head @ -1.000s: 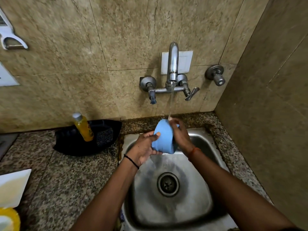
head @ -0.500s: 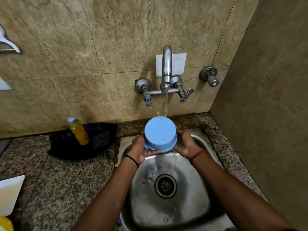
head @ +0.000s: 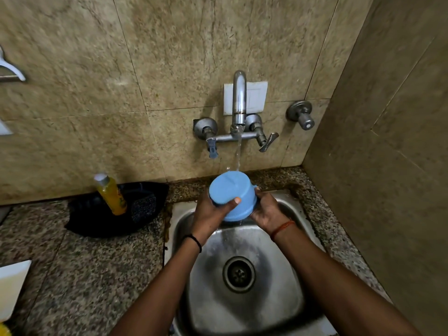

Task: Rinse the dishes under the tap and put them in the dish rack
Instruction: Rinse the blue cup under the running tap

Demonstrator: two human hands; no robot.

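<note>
Blue cup (head: 230,194) tipped leftward; left hand (head: 211,214) thumb now across its side.

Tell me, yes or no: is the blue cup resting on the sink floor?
No: both the left hand and right hand hold the blue cup above the sink, under the tap's stream.

There are two hands (head: 211,214) (head: 268,212), one blue cup (head: 230,192), one tap (head: 239,100), one steel sink (head: 286,299), one yellow bottle (head: 111,194) and one black tray (head: 97,221).
</note>
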